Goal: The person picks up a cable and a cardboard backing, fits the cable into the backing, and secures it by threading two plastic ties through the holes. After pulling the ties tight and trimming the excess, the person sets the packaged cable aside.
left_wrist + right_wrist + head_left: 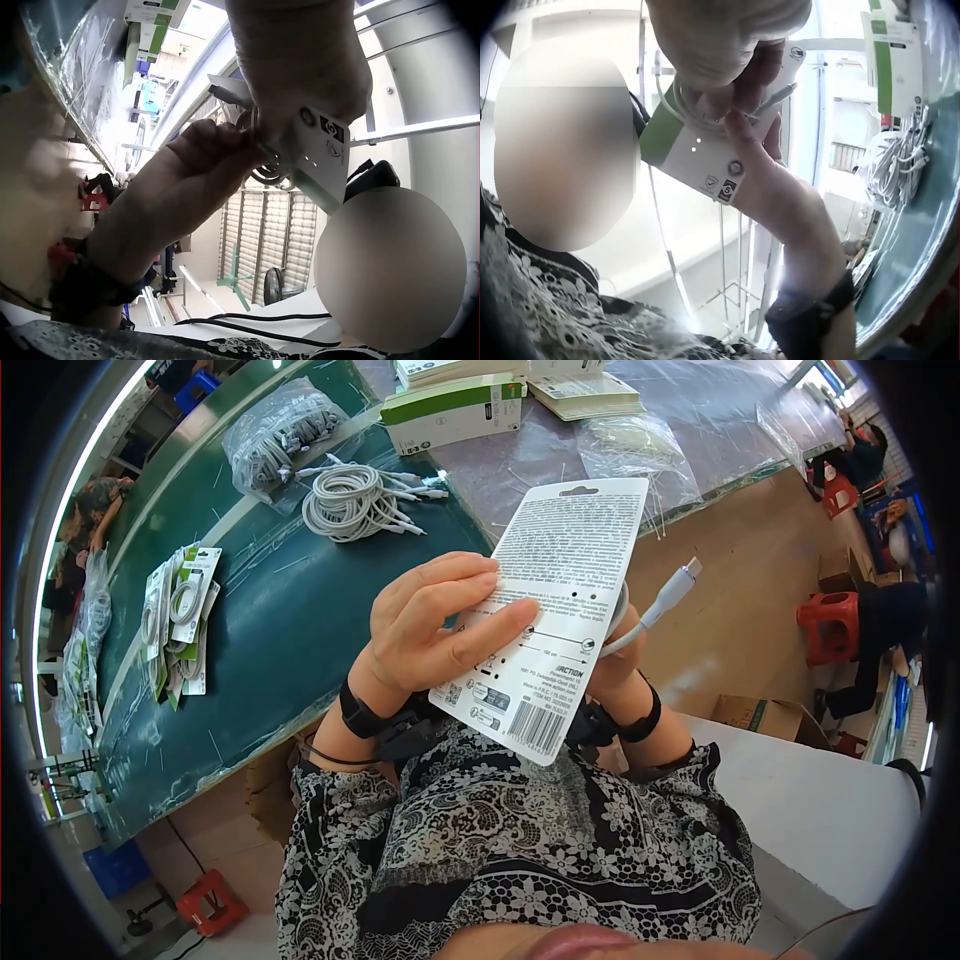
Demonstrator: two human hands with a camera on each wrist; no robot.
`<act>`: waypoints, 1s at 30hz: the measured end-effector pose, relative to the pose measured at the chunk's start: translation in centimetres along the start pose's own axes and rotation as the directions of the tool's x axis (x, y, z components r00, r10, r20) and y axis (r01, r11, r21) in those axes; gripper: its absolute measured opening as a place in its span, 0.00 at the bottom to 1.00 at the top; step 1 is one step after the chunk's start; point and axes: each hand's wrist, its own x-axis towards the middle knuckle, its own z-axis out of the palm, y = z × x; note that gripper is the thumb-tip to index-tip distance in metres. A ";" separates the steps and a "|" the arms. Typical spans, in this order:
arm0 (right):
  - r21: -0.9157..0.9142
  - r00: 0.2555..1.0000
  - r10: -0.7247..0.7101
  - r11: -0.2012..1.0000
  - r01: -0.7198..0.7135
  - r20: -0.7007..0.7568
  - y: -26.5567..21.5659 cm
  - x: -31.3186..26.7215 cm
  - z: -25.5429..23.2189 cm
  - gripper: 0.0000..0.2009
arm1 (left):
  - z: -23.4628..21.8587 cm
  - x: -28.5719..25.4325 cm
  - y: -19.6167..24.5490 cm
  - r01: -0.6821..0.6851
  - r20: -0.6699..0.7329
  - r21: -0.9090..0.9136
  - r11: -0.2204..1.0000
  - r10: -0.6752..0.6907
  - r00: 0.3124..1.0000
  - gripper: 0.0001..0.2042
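A white printed card [560, 560] faces the head camera with its text and barcode side, tilted. My left hand [430, 625] grips its left edge, fingers lying across the printed side. Behind the card, partly hidden, my right hand [622, 660] pinches at a white coiled cable [694, 112] against the green-and-white face, seen in the right wrist view. One cable end with a connector [680, 582] sticks out past the card's right edge. In the left wrist view my right hand [180, 172] has its fingers curled at the coil.
On the green table [270, 690] lie a loose bundle of cables [352, 502], a plastic bag of cables [285, 435] and a pile of carded cables [183, 610]. Green-and-white boxes [455, 422] stand at the back. A white surface [810, 770] is at the right.
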 end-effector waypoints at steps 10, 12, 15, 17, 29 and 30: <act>0.060 0.972 -0.194 0.977 0.203 -0.131 0.9 2.3 1.7 0.12 | 3.8 -2.6 1.7 0.539 -0.129 -0.698 0.472 -0.823 0.554 0.15; -0.092 0.966 -0.196 0.979 0.183 -0.166 0.4 2.9 2.1 0.07 | 4.0 -2.4 1.6 0.544 -0.117 -0.714 0.441 -0.841 0.528 0.16; -0.196 0.961 -0.206 0.966 0.170 -0.183 0.4 3.4 2.3 0.05 | 4.3 -2.4 1.5 0.541 -0.106 -0.747 0.387 -0.872 0.477 0.18; -0.259 0.958 -0.224 0.950 0.174 -0.177 0.5 3.6 2.3 0.04 | 4.6 -2.7 1.4 0.580 -0.126 -0.707 0.404 -0.880 0.459 0.18; 0.021 0.905 0.224 0.972 -0.233 -0.360 3.2 2.5 3.3 0.04 | 6.5 -4.2 0.7 0.603 -0.017 -0.760 0.243 -0.935 0.355 0.20; 0.021 0.905 0.224 0.972 -0.232 -0.362 3.3 2.5 3.2 0.04 | 6.6 -4.1 0.7 0.532 0.033 -0.834 0.145 -0.950 0.310 0.20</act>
